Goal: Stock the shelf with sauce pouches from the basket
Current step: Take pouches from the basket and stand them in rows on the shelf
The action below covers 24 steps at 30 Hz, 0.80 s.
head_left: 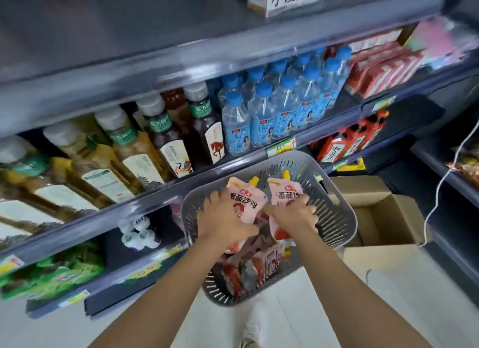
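Note:
A grey slotted plastic basket (pixel 334 218) sits on the floor in front of the shelves, with several red and pink sauce pouches (pixel 261 264) lying in it. My left hand (pixel 223 218) grips one pink pouch with a yellow spout (pixel 246 194), held upright above the basket. My right hand (pixel 295 213) grips a second, similar pouch (pixel 283 192) beside it. Both pouches are lifted over the basket's middle. The dark shelf (pixel 145 200) runs along the left, just beyond the basket.
Tea bottles (pixel 134 150) and blue-capped water bottles (pixel 280 106) fill the middle shelf. Green packets (pixel 57 272) lie on the lower shelf, red packs (pixel 347 140) at the right. An open cardboard box (pixel 383 218) stands behind the basket. A white cord (pixel 440 184) hangs at the right.

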Tool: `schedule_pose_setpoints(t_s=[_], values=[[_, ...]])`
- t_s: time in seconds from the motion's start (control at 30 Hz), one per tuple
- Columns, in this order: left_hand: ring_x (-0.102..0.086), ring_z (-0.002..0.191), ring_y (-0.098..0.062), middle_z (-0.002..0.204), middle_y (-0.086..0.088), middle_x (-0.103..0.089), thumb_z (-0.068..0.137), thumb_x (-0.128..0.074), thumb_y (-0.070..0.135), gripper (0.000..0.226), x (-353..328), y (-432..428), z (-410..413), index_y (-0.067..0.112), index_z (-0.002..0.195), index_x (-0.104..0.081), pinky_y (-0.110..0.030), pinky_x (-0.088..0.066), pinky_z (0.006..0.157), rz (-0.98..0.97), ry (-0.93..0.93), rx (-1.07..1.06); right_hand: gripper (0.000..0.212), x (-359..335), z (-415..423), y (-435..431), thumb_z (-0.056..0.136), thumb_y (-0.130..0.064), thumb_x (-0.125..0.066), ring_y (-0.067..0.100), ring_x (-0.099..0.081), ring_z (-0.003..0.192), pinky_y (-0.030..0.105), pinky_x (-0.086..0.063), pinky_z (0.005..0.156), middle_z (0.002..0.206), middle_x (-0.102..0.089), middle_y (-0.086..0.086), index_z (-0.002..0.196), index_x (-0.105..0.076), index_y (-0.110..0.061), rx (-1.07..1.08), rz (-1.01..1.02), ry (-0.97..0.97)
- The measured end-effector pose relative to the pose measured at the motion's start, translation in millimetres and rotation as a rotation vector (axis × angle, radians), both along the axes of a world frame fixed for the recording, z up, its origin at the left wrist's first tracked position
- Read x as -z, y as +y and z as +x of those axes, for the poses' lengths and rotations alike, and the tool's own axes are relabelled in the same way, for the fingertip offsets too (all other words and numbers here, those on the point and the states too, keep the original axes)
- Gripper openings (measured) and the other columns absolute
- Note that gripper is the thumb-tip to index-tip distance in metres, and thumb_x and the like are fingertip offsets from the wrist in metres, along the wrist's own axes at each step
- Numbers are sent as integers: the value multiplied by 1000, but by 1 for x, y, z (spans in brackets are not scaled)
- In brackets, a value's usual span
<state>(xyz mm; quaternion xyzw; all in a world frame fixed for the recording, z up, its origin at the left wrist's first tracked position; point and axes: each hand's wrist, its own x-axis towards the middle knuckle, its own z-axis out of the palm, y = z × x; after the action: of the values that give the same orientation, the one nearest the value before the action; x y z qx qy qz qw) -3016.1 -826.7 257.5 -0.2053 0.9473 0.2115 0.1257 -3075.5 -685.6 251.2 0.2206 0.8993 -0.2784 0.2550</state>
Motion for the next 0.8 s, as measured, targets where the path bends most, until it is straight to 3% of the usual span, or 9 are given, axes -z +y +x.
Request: schedule_pose_setpoints(t_s=[0.13, 0.27, 0.4, 0.6, 0.8], values=[[-36, 126, -29, 136, -5, -38, 46, -71, 68, 117, -48, -22, 40, 19, 142, -26, -45, -38, 101, 10, 182, 10, 120, -52, 41, -15, 59, -58, -75, 38, -29, 133, 52, -36, 100, 146, -25, 18, 149, -8, -14, 5, -12, 119], [-37, 125, -28, 135, -3, -37, 39, -55, 71, 122, -98, -54, 101, 18, 144, -24, -46, -40, 99, 18, 357, -32, 116, -110, 87, -45, 62, -54, -76, 37, -27, 135, 52, -33, 103, 148, -24, 17, 148, -10, -15, -36, -36, 280], [-35, 123, -23, 135, 1, -34, 50, -69, 58, 115, -132, -90, 161, 20, 147, -21, -44, -37, 103, 17, 555, -113, 117, -160, 129, -84, 64, -51, -78, 38, -25, 137, 53, -31, 106, 150, -23, 19, 149, -7, -13, -82, -94, 430], [-35, 123, -16, 134, 9, -30, 48, -70, 55, 115, -172, -146, 231, 27, 147, -18, -41, -42, 102, 50, 745, -202, 118, -215, 174, -147, 57, -49, -81, 40, -31, 132, 51, -33, 106, 145, -29, 20, 146, -14, -11, -175, -281, 626], [-32, 125, -16, 136, 9, -31, 51, -68, 53, 112, -233, -196, 244, 27, 148, -18, -39, -38, 103, 21, 969, -281, 111, -288, 184, -215, 61, -48, -81, 37, -29, 134, 47, -28, 106, 144, -31, 18, 144, -17, -12, -301, -385, 782]])
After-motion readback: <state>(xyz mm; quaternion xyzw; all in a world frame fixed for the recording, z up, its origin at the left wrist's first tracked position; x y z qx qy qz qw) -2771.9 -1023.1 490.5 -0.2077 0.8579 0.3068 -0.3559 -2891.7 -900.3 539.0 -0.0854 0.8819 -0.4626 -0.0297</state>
